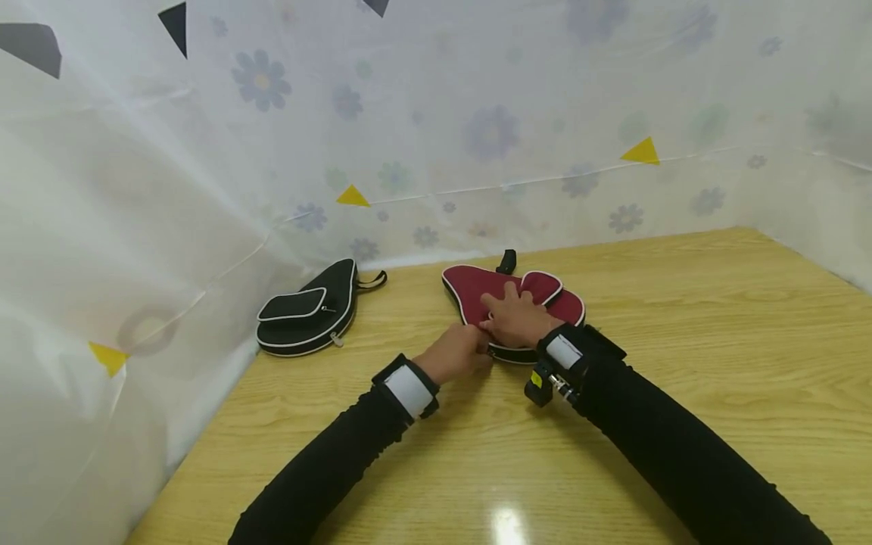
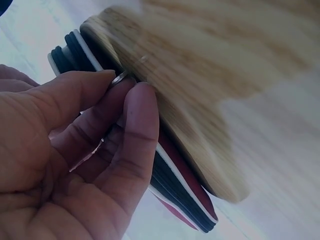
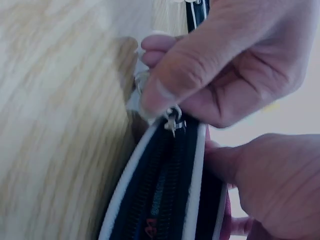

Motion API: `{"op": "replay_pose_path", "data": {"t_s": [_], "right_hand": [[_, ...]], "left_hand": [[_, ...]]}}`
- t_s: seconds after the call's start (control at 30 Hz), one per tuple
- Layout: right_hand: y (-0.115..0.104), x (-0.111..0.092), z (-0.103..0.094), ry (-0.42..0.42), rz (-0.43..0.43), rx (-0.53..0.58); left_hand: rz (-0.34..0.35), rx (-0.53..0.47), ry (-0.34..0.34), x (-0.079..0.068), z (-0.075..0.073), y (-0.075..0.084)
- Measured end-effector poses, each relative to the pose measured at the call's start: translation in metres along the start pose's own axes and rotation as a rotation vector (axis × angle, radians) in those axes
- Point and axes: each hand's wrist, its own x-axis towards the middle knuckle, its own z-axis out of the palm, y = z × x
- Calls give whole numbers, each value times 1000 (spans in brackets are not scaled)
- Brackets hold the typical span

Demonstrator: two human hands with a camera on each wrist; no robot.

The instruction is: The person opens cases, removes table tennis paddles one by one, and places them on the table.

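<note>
- The room was closed off by pale, flower-patterned sheeting point(image 1: 436, 91).
- Before it, a wood-grained counter point(image 1: 681, 325) was spread.
- At far left, a black bag point(image 1: 337, 294) was left untouched.
- Right of it, a red bag point(image 1: 470, 284) was touched by the spread fingers of the right hand point(image 1: 521, 318).
- Its zip point(image 3: 172, 160) seemed partly parted; how much was left could not be told.
- Its metal pull point(image 2: 119, 79) was pinched by the left hand point(image 1: 453, 354), fingers narrowed.

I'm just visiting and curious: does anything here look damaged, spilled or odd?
Nothing stands out: the black bag and red bag show no visible damage or spill. The red bag's zip looks partly open, but the left hand pinches its pull, so that seems ordinary.
</note>
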Motion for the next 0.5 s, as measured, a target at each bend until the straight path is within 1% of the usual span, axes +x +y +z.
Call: {"op": "replay_pose_path", "data": {"t_s": [0.23, 0.43, 0.5], "right_hand": [[11, 0, -2, -25, -147, -29], [22, -1, -6, -42, -260, -28], [25, -2, -10, -59, -285, -13]], "left_hand": [[0, -4, -6, 0, 1, -3], [-32, -15, -27, 0, 2, -3], [-47, -10, -35, 1, 2, -3]]}}
